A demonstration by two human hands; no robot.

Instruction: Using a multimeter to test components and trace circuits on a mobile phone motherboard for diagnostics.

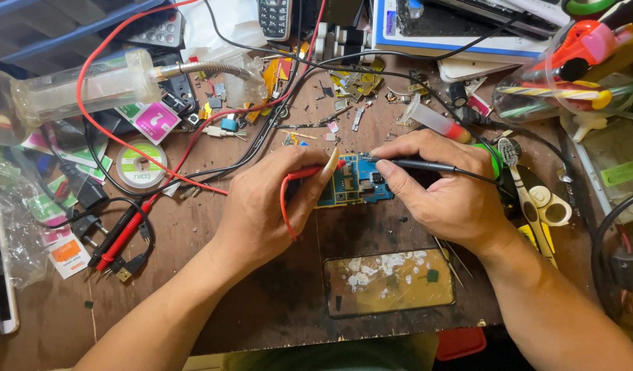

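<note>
Both hands' grips pinching red probe [309, 173] and black probe [416, 165] over crowded circuit board [354, 182].

Head view—steeply down, close over the workbench [275, 302].

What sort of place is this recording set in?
Most likely a small phone or electronics repair bench. Both hands press test probes to a blue circuit board, a bare phone screen panel lies nearby, and a solder spool sits among loose parts on the worn wooden table.
</note>
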